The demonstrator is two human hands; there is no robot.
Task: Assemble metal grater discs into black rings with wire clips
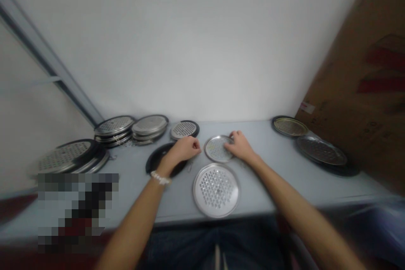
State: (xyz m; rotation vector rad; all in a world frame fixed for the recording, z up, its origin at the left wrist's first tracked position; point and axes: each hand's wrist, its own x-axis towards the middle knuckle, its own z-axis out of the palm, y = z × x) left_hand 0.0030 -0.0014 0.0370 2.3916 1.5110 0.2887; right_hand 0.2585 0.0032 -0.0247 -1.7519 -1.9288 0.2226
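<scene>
My right hand (pixel 242 147) has its thumb and fingers closed on the right edge of a shallow round metal plate (pixel 217 149), which lies at the middle of the table. To the left of that plate, my left hand (pixel 187 148) is held with its fingertips pinched together; whatever is in them, if anything, is too small to make out. Beneath the left hand and wrist lies a black round disc (pixel 155 160), partly hidden. Nearer to me, a larger round metal plate with many holes (pixel 218 190) rests near the table's front edge.
A perforated disc with a black rim (pixel 184 129) lies behind my left hand. Stacks of similar discs (pixel 150 128) stand at the left, with another pile (pixel 68 158) closer. Right of my arm are a yellowish plate (pixel 289 126) and a dark-rimmed plate (pixel 322 150), beside a cardboard box (pixel 357 135).
</scene>
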